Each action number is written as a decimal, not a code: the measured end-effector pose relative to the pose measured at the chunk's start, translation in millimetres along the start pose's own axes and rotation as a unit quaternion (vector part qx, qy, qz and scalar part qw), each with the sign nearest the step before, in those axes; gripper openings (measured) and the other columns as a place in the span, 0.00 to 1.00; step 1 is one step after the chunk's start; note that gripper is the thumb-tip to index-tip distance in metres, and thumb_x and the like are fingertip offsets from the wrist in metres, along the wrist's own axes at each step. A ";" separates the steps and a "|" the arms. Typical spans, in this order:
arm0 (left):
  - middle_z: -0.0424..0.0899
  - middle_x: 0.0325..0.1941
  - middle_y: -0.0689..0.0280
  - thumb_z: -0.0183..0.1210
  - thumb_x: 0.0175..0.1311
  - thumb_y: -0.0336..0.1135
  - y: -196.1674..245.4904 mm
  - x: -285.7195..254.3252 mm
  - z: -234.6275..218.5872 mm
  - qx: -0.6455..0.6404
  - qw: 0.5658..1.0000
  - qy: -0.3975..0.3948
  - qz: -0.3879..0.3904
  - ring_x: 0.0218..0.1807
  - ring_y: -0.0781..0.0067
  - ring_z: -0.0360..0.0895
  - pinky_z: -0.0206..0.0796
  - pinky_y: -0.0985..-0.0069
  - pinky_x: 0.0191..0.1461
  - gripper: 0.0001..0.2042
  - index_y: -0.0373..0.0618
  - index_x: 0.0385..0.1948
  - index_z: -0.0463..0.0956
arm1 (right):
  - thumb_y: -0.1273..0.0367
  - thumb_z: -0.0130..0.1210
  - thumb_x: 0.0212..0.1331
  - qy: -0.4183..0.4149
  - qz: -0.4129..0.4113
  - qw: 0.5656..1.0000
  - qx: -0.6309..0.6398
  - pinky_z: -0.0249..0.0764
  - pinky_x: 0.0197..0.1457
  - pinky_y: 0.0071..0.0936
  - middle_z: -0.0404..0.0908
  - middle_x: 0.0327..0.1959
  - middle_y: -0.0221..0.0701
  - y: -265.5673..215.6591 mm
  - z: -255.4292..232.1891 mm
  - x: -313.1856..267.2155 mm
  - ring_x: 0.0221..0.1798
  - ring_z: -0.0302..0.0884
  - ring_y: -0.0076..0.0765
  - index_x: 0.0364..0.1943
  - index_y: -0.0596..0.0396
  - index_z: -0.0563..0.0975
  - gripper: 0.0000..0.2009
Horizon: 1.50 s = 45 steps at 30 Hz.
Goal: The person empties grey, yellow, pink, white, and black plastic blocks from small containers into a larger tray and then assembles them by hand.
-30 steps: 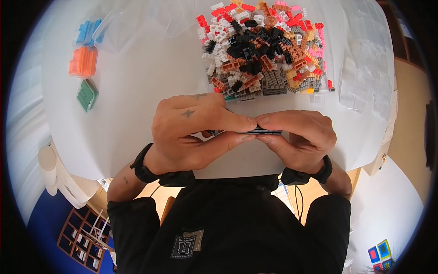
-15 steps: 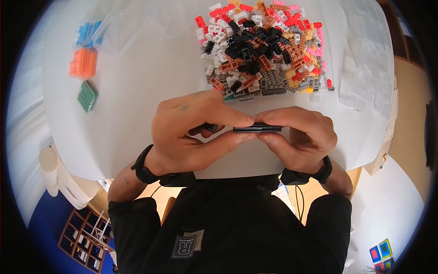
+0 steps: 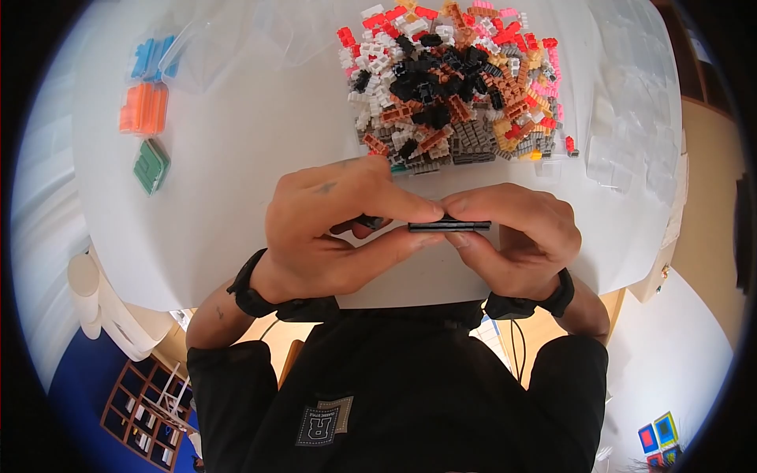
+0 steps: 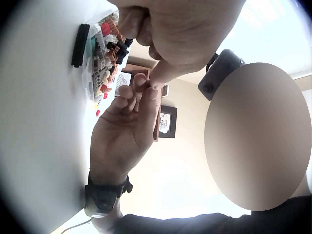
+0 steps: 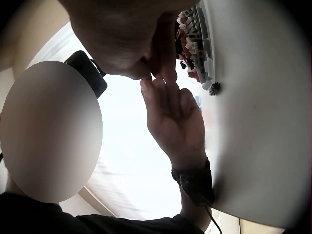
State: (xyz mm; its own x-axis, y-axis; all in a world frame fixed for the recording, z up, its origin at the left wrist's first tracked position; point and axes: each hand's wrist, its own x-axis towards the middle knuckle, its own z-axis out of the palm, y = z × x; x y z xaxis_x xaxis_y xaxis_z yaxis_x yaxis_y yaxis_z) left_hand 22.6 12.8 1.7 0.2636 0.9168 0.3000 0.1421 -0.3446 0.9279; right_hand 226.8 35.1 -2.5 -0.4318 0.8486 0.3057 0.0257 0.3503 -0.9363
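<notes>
In the head view, a thin black strip [image 3: 449, 227] lies level between both hands. The left hand [image 3: 323, 225] pinches its left part between thumb and index finger; the right hand [image 3: 520, 229] pinches its right part, with the fingertips nearly meeting. Between the left hand's fingers shows another black piece [image 3: 368, 221]. The left wrist view has a long black piece [image 4: 80, 45] on the table beside the brick pile, and the right hand [image 4: 124, 129] meeting the left hand [image 4: 180, 29] at the fingertips. Fingers hide the strip in both wrist views.
A heap of mixed small bricks [image 3: 434, 87] sits beyond the hands. Blue [image 3: 154, 59], orange [image 3: 143, 108] and green [image 3: 151, 165] pieces are on the table's left side. Clear plastic containers [image 3: 631, 134] stand at the right, with clear plastic [image 3: 209, 51] at the upper left.
The fingers have shifted around the black strip, which shows more than a second ago and sits slightly further right than half a second ago. Both hands have stayed nearly in place.
</notes>
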 end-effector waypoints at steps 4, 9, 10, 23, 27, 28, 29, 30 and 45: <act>0.75 0.18 0.69 0.70 0.42 0.23 1.2 2.1 -0.7 0.008 1.000 -0.008 -0.005 0.15 0.85 0.59 0.44 0.84 0.18 0.13 0.39 0.32 0.79 | 0.81 0.65 0.40 -0.009 -0.011 1.000 -0.004 0.77 0.32 0.19 0.84 0.32 0.34 0.2 -1.2 0.3 0.31 0.84 0.31 0.33 0.61 0.81 0.12; 0.73 0.18 0.69 0.68 0.42 0.23 2.6 1.9 -1.9 0.014 1.000 -0.004 -0.026 0.15 0.86 0.59 0.44 0.84 0.19 0.13 0.39 0.32 0.80 | 0.81 0.65 0.39 0.004 -0.007 1.000 -0.005 0.77 0.32 0.19 0.84 0.32 0.34 0.5 -1.4 0.0 0.31 0.84 0.31 0.33 0.61 0.81 0.12; 0.74 0.18 0.69 0.68 0.42 0.23 1.9 1.8 -1.8 0.018 1.000 -0.003 -0.014 0.15 0.86 0.59 0.44 0.84 0.19 0.12 0.39 0.32 0.79 | 0.81 0.65 0.39 0.007 -0.012 1.000 0.000 0.77 0.32 0.19 0.84 0.31 0.34 0.7 -0.8 0.3 0.31 0.84 0.31 0.33 0.61 0.81 0.12; 0.76 0.20 0.67 0.66 0.43 0.22 2.4 1.0 -0.1 0.013 1.000 -0.003 -0.010 0.15 0.85 0.60 0.46 0.85 0.19 0.11 0.39 0.31 0.79 | 0.82 0.65 0.40 -0.010 -0.020 1.000 -0.009 0.77 0.31 0.20 0.84 0.31 0.35 1.5 -1.4 0.8 0.31 0.83 0.32 0.33 0.60 0.82 0.12; 0.76 0.20 0.67 0.67 0.42 0.22 2.6 0.7 0.5 0.009 1.000 0.000 -0.014 0.16 0.85 0.61 0.47 0.85 0.19 0.11 0.39 0.30 0.79 | 0.82 0.65 0.40 -0.017 -0.015 1.000 -0.012 0.77 0.31 0.20 0.84 0.31 0.35 0.3 -1.9 1.5 0.31 0.83 0.32 0.34 0.60 0.82 0.12; 0.76 0.20 0.67 0.67 0.42 0.22 2.5 0.6 0.8 0.008 1.000 0.003 -0.014 0.16 0.85 0.61 0.47 0.85 0.19 0.11 0.39 0.30 0.79 | 0.82 0.65 0.40 -0.019 -0.013 1.000 -0.014 0.77 0.31 0.20 0.84 0.31 0.35 0.2 -2.2 1.5 0.31 0.83 0.32 0.34 0.60 0.82 0.12; 0.76 0.20 0.67 0.67 0.42 0.22 2.3 0.4 1.1 0.008 1.000 0.003 -0.014 0.16 0.85 0.61 0.47 0.85 0.19 0.11 0.39 0.30 0.79 | 0.82 0.65 0.40 -0.019 -0.013 1.000 -0.014 0.77 0.31 0.20 0.84 0.31 0.35 0.2 -2.3 1.6 0.31 0.83 0.32 0.34 0.60 0.82 0.12; 0.76 0.19 0.67 0.67 0.42 0.22 2.2 0.1 1.4 0.009 1.000 0.005 -0.015 0.16 0.85 0.61 0.47 0.84 0.19 0.11 0.40 0.30 0.79 | 0.82 0.65 0.40 -0.020 -0.013 1.000 -0.016 0.77 0.31 0.20 0.84 0.31 0.35 0.2 -2.4 1.7 0.31 0.83 0.32 0.34 0.59 0.82 0.12; 0.78 0.19 0.66 0.67 0.42 0.22 -0.4 -0.6 0.3 0.015 1.000 0.003 0.005 0.15 0.84 0.61 0.47 0.84 0.18 0.11 0.41 0.30 0.78 | 0.82 0.65 0.40 -0.025 -0.017 0.999 -0.015 0.77 0.30 0.20 0.84 0.31 0.36 -0.6 -2.9 2.2 0.30 0.83 0.32 0.34 0.60 0.81 0.13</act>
State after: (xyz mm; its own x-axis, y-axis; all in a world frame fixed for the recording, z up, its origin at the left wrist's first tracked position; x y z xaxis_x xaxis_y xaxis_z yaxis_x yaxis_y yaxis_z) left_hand 22.7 12.4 1.1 0.2591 0.9147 0.3101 0.1686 -0.3589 0.9180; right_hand 228.5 37.9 -0.7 -0.4768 0.8156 0.3279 0.0370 0.3912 -0.9195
